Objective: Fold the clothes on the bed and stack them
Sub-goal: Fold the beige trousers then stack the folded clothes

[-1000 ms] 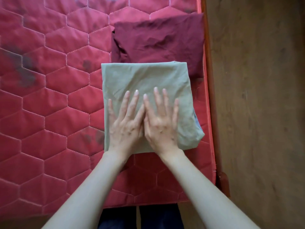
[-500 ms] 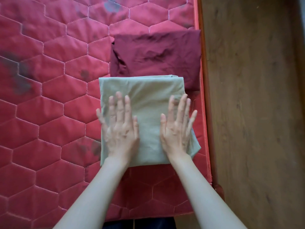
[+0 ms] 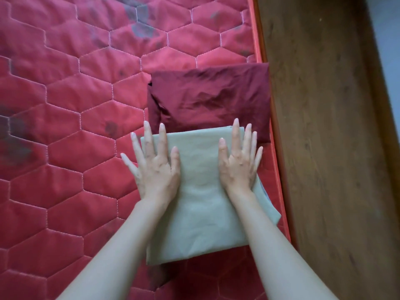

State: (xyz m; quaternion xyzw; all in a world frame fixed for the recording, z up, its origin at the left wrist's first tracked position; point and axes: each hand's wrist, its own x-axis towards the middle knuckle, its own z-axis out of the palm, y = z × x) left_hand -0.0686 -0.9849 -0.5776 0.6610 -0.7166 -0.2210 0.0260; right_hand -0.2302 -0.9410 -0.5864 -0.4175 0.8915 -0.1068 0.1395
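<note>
Head view: a folded pale green garment (image 3: 201, 191) lies on the red quilted mattress (image 3: 65, 105), close to the mattress's right edge beside the wooden floor (image 3: 324, 148). Both hands lie flat on it with fingers straight and spread — the left hand (image 3: 154, 169) along its left border, the right hand (image 3: 240, 163) near its right border, neither grasping anything. Touching the green garment's far edge sits a folded maroon garment (image 3: 212, 98). Judging from this, both pieces are folded; the stacking appears not yet done — green onto maroon, or the reverse. No other clothes show in view.
</note>
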